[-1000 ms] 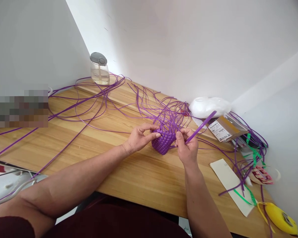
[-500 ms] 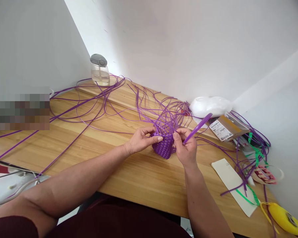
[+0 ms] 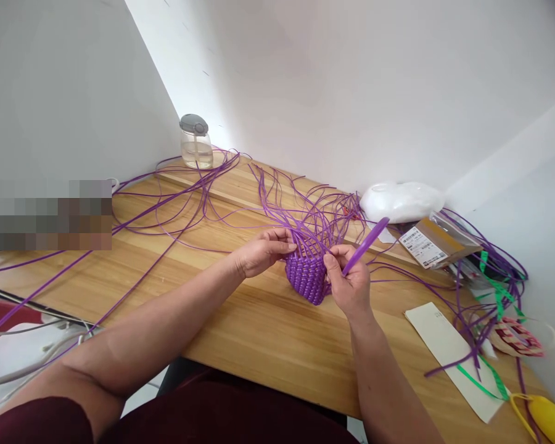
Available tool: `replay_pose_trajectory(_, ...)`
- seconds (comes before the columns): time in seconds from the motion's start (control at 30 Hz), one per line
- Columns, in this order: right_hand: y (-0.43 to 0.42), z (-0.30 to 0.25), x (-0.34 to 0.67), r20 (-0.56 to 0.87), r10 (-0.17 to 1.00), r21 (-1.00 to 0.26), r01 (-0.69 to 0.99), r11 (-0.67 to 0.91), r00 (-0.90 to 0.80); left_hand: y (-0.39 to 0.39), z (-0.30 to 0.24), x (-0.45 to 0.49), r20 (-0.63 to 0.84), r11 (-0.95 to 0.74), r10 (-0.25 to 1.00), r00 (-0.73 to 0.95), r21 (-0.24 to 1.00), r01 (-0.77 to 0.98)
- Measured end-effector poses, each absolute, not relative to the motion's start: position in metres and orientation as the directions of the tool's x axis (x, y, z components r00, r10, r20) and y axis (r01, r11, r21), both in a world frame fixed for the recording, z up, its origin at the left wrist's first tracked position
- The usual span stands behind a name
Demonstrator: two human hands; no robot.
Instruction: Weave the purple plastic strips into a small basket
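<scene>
A small purple woven basket is held up over the wooden table, its lower part tightly woven and its upper strands loose and spreading away from me. My left hand pinches strands at the basket's upper left edge between thumb and fingers. On the right side, my right hand is closed at the basket's edge, thumb against fingers. A wider flat purple strip sticks up out of that hand. Exactly what the right fingertips pinch at the weave is partly hidden.
Long purple strands cross the table at left and back. A lidded glass jar stands in the far left corner. At right lie a white plastic bag, a labelled package, a pale card, green ribbon and a yellow object.
My left hand has shifted from the woven side up to the loose strands at the upper edge. The right hand keeps its grip. The whole view has shifted slightly.
</scene>
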State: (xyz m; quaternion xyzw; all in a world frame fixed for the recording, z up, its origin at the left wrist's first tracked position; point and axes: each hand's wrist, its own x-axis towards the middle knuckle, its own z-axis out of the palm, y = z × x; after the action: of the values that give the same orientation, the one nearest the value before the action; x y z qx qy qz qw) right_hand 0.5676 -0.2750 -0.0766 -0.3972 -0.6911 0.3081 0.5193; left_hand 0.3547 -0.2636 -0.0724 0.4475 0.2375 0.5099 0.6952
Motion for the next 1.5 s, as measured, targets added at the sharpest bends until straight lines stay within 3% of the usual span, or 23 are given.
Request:
replay_pose_trajectory(0.23,-0.278,-0.076,0.563,0.449,0.881,-0.847,0.243,0.472,-0.149,-0.255,-0.058,0.34,0.034,0.193,0.875,0.483,0.891,-0.412)
replay_pose_trajectory(0.53,-0.281,-0.073,0.56,0.421,0.893,-0.863,0.234,0.448,-0.16,-0.24,-0.035,0.349,0.017,0.216,0.882,0.471,0.873,-0.437)
replay_pose_trajectory(0.83,-0.279,-0.076,0.557,0.354,0.922,-0.909,0.174,0.379,-0.155,-0.214,-0.002,0.343,0.098,0.065,0.894,0.437,0.937,-0.344)
replay_pose_trajectory(1.1,-0.278,-0.075,0.558,0.348,0.926,-0.91,0.185,0.371,-0.146,-0.182,0.02,0.339,0.014,0.075,0.948,0.316,0.961,-0.265)
replay_pose_trajectory(1.27,-0.277,-0.077,0.559,0.313,0.937,-0.924,0.178,0.339,-0.157,-0.139,0.053,0.329,-0.1,0.105,0.994,0.043,0.986,-0.13)
replay_pose_trajectory(1.37,-0.277,-0.079,0.559,0.295,0.937,-0.936,0.14,0.323,-0.187,-0.107,0.085,0.321,-0.066,0.051,0.99,-0.125,0.991,-0.121)
replay_pose_trajectory(1.5,-0.277,-0.081,0.559,0.276,0.941,-0.947,0.112,0.302,-0.196,-0.076,0.131,0.315,0.076,-0.08,0.981,-0.18,0.997,-0.013)
